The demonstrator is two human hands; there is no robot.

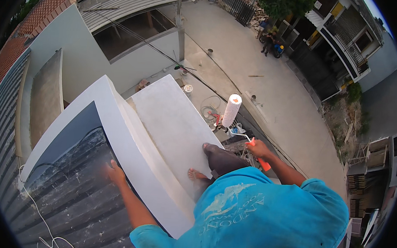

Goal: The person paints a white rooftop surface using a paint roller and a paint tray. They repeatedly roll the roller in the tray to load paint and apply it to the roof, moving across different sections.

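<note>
My right hand [258, 149] is shut on the orange handle of a paint roller [232, 110], whose pale, fuzzy sleeve stands upright above a bent metal frame. My left hand [115, 172], slightly blurred, is open beside the dark glass panel [75, 134] inside a white curved frame [122, 115]; whether its fingertips touch the surface, I cannot tell. My bare feet are on the pale concrete ledge [169, 113], with one toe end at its outer edge.
Below lie a street [289, 120], a white bucket [188, 89], coiled hose [208, 110] and overhead cables. Several people [270, 42] are by a gate. Dark corrugated roofing [66, 207] with a loose white cord [38, 209] is at left; houses surround the street.
</note>
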